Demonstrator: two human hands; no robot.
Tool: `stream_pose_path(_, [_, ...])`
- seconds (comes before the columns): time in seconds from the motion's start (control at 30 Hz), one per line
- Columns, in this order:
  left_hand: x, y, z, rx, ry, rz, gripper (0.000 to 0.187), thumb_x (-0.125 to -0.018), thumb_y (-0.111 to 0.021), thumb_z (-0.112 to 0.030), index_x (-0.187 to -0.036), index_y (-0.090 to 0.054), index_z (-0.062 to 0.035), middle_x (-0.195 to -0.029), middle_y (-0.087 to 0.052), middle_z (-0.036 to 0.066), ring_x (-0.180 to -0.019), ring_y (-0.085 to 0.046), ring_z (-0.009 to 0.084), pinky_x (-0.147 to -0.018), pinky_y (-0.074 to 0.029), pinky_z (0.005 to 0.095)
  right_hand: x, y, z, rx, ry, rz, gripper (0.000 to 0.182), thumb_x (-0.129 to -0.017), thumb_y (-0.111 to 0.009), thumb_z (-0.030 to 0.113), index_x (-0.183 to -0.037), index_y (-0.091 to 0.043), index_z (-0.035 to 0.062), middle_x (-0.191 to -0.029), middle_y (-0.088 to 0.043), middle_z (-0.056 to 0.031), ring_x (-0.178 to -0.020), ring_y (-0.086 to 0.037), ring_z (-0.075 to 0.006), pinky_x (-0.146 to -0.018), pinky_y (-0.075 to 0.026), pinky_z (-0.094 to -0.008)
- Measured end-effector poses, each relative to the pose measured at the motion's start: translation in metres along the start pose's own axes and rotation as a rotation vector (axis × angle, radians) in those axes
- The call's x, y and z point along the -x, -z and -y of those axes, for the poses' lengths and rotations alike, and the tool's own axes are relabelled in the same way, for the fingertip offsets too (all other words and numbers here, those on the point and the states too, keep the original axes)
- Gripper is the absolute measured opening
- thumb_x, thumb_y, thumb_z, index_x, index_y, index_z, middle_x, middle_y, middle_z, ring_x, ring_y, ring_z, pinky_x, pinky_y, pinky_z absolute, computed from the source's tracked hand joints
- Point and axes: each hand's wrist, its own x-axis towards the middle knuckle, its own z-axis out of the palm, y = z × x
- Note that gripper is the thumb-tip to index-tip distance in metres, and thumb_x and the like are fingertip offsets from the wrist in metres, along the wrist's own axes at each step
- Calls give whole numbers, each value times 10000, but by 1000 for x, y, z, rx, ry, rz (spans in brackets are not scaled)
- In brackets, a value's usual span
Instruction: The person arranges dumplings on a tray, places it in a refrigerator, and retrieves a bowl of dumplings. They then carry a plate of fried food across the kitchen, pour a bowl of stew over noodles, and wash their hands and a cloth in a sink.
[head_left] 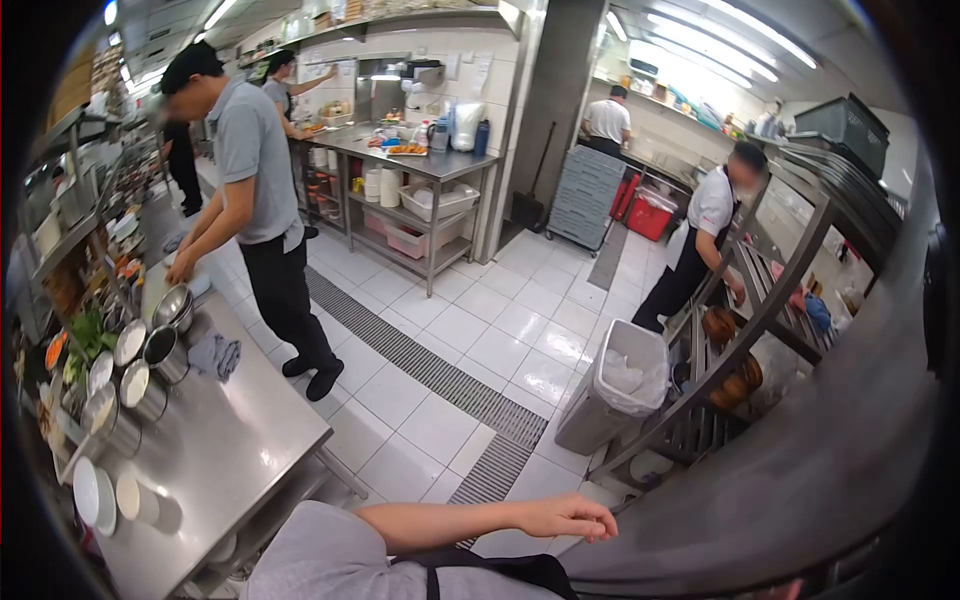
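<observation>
My left arm reaches across the bottom of the view from a grey sleeve. At its end my left hand hangs in the air, fingers loosely bent and a little apart, with nothing in them. Beyond it stands a grey waste bin lined with a clear bag. To the hand's right runs a broad dark grey surface. My right hand is outside the picture. Left of my arm is a steel worktable holding white bowls, a white cup, several steel pots and a grey cloth.
A person in a grey shirt leans over the worktable's far end. Another person bends at a slatted metal rack on the right. A floor drain grate crosses white tiles. Stacked grey crates and a red cooler stand farther back.
</observation>
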Motion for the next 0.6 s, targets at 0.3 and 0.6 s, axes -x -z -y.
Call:
stream_pose_path(0.3, [51, 49, 17, -70, 240, -30, 319, -850, -525, -286, -1047, -525, -34, -895, -586, 45, -811, -549, 98, -762, -428, 245, -5, 86, -38, 1264, 73, 59, 797, -720, -647, 415, -1262, -288, -46, -1202, -367, -272, -1024, -423, -434, -844, -357, -511])
stream_pose_path(0.6, [80, 167, 41, -67, 290, -290, 287, -851, -531, -244, -1050, -527, -38, -904, -584, 42, -837, -540, 82, -765, -423, 230, 16, 82, -131, 1973, 86, -3, 820, -789, -323, 630, -1232, -358, -59, -1229, -347, -321, -1080, -351, -533, -819, -268, -654])
